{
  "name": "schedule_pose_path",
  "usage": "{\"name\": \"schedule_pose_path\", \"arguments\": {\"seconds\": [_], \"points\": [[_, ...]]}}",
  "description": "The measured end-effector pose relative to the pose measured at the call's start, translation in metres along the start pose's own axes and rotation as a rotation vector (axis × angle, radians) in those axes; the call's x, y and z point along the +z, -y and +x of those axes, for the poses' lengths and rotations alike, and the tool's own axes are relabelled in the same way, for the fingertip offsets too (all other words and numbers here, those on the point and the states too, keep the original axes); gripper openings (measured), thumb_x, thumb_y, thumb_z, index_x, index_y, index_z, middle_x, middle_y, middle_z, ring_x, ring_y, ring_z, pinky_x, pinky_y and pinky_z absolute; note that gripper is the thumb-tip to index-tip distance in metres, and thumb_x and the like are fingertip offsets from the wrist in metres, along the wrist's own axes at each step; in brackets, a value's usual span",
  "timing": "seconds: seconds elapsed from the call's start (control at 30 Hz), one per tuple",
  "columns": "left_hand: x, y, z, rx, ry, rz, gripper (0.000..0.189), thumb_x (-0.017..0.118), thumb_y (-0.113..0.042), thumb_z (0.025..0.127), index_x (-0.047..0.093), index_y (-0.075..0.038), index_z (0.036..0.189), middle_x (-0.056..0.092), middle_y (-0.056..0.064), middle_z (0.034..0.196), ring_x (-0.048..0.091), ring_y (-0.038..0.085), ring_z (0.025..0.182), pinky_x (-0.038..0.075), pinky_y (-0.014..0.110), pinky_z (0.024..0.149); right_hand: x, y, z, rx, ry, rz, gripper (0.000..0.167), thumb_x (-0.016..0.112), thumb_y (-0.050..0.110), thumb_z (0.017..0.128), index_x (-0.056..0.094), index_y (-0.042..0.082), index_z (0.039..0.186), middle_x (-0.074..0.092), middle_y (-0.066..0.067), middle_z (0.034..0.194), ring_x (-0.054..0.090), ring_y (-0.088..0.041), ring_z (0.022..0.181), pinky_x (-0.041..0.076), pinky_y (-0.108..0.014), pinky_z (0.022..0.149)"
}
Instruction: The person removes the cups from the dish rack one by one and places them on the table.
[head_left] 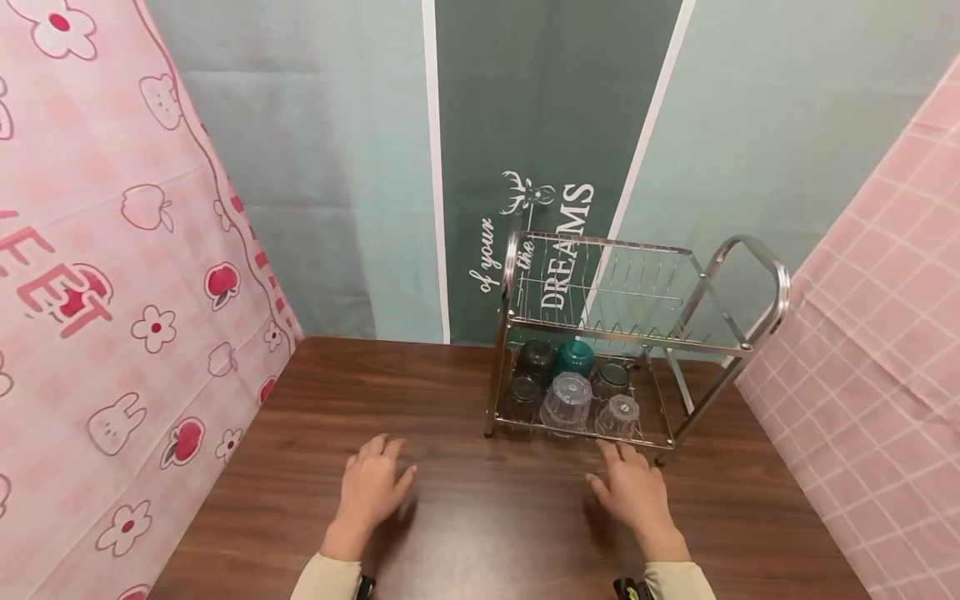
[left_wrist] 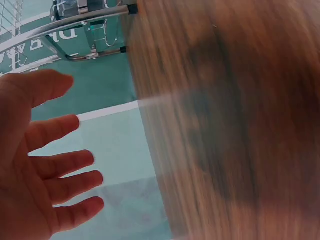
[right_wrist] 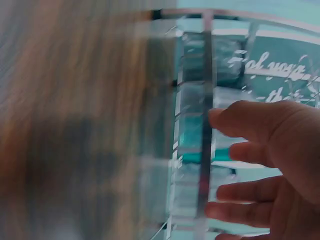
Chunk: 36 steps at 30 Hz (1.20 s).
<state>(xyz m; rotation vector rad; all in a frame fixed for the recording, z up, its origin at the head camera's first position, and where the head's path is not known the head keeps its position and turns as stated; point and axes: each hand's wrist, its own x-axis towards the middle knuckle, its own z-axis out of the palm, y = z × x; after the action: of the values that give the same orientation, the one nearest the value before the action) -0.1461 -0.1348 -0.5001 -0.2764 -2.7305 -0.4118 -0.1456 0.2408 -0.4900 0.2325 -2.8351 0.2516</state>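
Observation:
A two-tier metal dish rack (head_left: pixel 633 340) stands toward the right of the wooden table. Upside-down cups sit on its lower tier: a teal cup (head_left: pixel 575 357), a larger clear cup (head_left: pixel 567 402), a small clear cup (head_left: pixel 618 416) and several dark ones, including a dark cup (head_left: pixel 536 360) at the back left. My left hand (head_left: pixel 372 486) hovers over the table left of the rack, fingers spread and holding nothing. Just in front of the rack's lower front edge is my right hand (head_left: pixel 632 486), its fingers extended and empty. In the right wrist view its fingers (right_wrist: pixel 245 192) appear before the rack's bar.
The rack's upper tier (head_left: pixel 607 292) has wire slots. Behind the wooden table (head_left: pixel 360 392) hangs a green cloth (head_left: pixel 360 167) with printed words. A pink patterned cloth (head_left: pixel 150 333) lines the left side and a pink checked cloth (head_left: pixel 877 350) the right.

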Motion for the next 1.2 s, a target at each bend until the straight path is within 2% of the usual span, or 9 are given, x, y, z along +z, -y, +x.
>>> {"name": "schedule_pose_path", "arguments": {"seconds": [0.13, 0.23, 0.57, 0.97, 1.2], "points": [[0.003, -0.004, 0.005, -0.012, 0.054, -0.015, 0.044, 0.072, -0.032, 0.078, 0.065, -0.003, 0.111, 0.057, 0.021, 0.112, 0.054, 0.038, 0.102, 0.043, 0.053, 0.076, -0.004, 0.01, 0.008, -0.004, 0.057, 0.015, 0.058, 0.075, 0.029, 0.075, 0.056, 0.003, 0.123, 0.055, -0.026, 0.111, 0.055, -0.045, 0.091, 0.042, -0.06, 0.066], [0.004, -0.006, 0.008, -0.014, 0.068, -0.018, 0.043, 0.071, -0.033, 0.078, 0.065, -0.005, 0.11, 0.057, 0.02, 0.112, 0.055, 0.038, 0.101, 0.043, 0.053, 0.077, -0.008, 0.014, 0.014, -0.011, 0.094, 0.025, 0.058, 0.074, 0.03, 0.076, 0.056, 0.003, 0.124, 0.054, -0.027, 0.113, 0.055, -0.045, 0.093, 0.042, -0.06, 0.067], [0.005, -0.017, 0.022, 0.087, 0.023, -0.041, 0.038, 0.069, -0.035, 0.081, 0.066, -0.01, 0.11, 0.061, 0.012, 0.106, 0.058, 0.03, 0.095, 0.045, 0.047, 0.073, -0.017, 0.015, 0.031, -0.035, 0.167, 0.064, 0.056, 0.072, 0.03, 0.077, 0.057, -0.001, 0.121, 0.055, -0.028, 0.111, 0.055, -0.046, 0.096, 0.044, -0.058, 0.072], [0.006, -0.022, 0.034, 0.107, 0.001, -0.045, 0.038, 0.07, -0.034, 0.079, 0.066, -0.009, 0.108, 0.061, 0.012, 0.105, 0.059, 0.03, 0.093, 0.045, 0.045, 0.069, -0.028, 0.024, 0.05, -0.047, 0.248, 0.107, 0.056, 0.073, 0.029, 0.078, 0.055, -0.001, 0.122, 0.055, -0.029, 0.111, 0.056, -0.046, 0.093, 0.044, -0.057, 0.072], [0.006, -0.027, 0.039, 0.09, 0.055, -0.043, 0.041, 0.069, -0.036, 0.08, 0.065, -0.009, 0.11, 0.059, 0.015, 0.108, 0.057, 0.031, 0.097, 0.045, 0.047, 0.072, -0.032, 0.031, 0.06, -0.063, 0.261, 0.121, 0.056, 0.072, 0.029, 0.079, 0.055, 0.0, 0.124, 0.054, -0.029, 0.112, 0.056, -0.045, 0.094, 0.044, -0.057, 0.073]]}}
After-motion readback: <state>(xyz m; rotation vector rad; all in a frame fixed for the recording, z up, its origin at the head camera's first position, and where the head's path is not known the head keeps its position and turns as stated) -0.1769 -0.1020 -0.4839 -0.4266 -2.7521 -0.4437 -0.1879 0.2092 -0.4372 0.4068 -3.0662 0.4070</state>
